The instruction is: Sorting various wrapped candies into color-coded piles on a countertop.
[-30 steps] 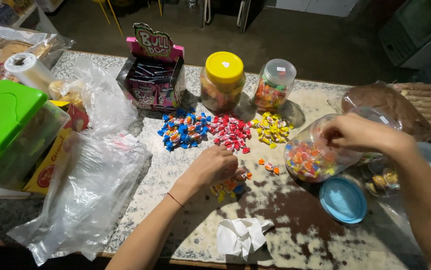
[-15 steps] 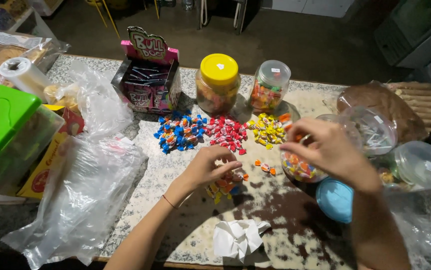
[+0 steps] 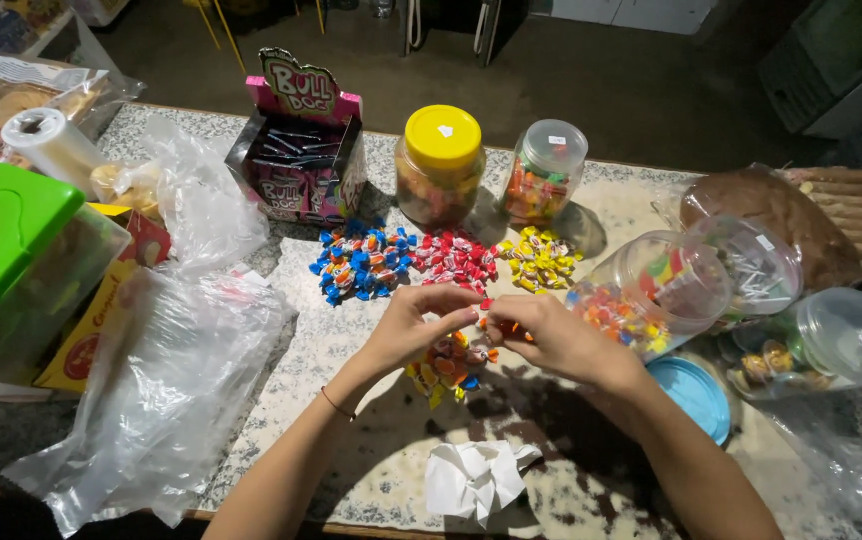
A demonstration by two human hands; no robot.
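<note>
My left hand (image 3: 413,328) and my right hand (image 3: 553,338) meet fingertip to fingertip above a small heap of orange wrapped candies (image 3: 446,366) on the speckled stone counter (image 3: 351,330). Both hands pinch small wrapped candies (image 3: 496,322), red and orange, between their fingertips. Just beyond lie three sorted heaps: blue candies (image 3: 361,262), red candies (image 3: 454,258) and yellow candies (image 3: 539,257). To the right of my right hand a clear jar (image 3: 656,290) lies tipped on its side, holding mixed candies.
A yellow-lidded jar (image 3: 439,165), a clear-lidded jar (image 3: 543,175) and a pink display box (image 3: 301,140) stand at the back. A blue lid (image 3: 696,395), clear tubs (image 3: 851,335), crumpled white paper (image 3: 476,478), a large plastic bag (image 3: 161,390) and a green-lidded container (image 3: 1,250) surround the hands.
My right hand has left the tipped jar and moved left to meet my left hand over the orange heap. The left hand has lifted slightly and turned toward it.
</note>
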